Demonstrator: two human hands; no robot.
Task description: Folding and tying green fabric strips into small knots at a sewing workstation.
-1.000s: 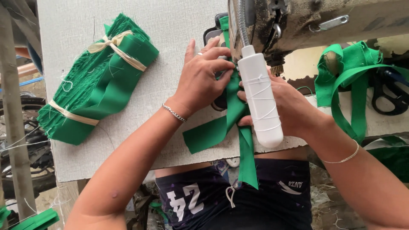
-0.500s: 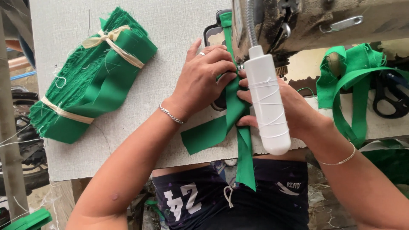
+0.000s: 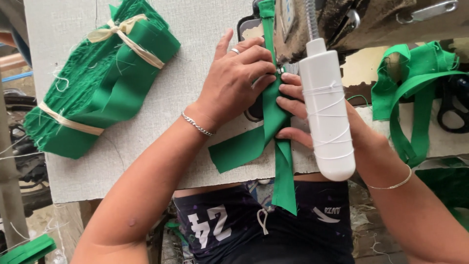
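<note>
Item one: a tied bundle of green fabric pieces (image 3: 100, 83), a flat, roughly rectangular stack bound with two cream strips, one across its upper end and one across its lower end; it lies on the pale table (image 3: 146, 161) well to the left of the left hand's fingers (image 3: 254, 54), apart from them. Its edges are frayed, with loose threads showing. No labels, signs or screens are to be seen near the fingers of either hand.

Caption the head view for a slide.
Left hand and right hand press a green fabric strip flat under a sewing machine.
</note>
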